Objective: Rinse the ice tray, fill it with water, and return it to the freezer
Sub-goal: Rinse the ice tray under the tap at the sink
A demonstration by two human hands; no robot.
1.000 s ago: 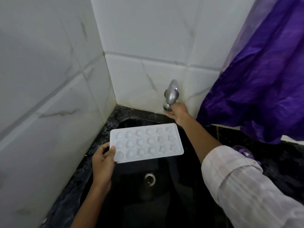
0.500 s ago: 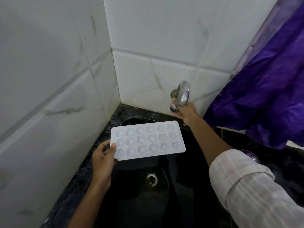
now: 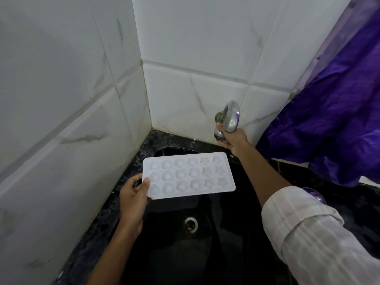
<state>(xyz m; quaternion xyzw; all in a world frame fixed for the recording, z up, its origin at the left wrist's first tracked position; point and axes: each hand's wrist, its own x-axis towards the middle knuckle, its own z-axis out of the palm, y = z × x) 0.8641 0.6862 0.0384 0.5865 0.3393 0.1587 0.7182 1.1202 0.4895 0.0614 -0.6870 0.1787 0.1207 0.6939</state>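
ice tray (image 3: pixel 189 175) in left grip (image 3: pixel 133 194), over sink (image 3: pixel 226 254)

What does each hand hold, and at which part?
The left hand pinches the white ice tray at its left short edge. The right hand grips the tap at its lower end.

Left hand (image 3: pixel 133 195) pinching, thumb on top; right hand (image 3: pixel 234 139) gripping, arm outstretched.

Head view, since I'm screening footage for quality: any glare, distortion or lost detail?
In the head view the light is dim and soft; the black sink swallows detail except the drain; the tap carries small highlights; wide-angle distortion bends the tile joints; the ice tray shows its moulds sharply.
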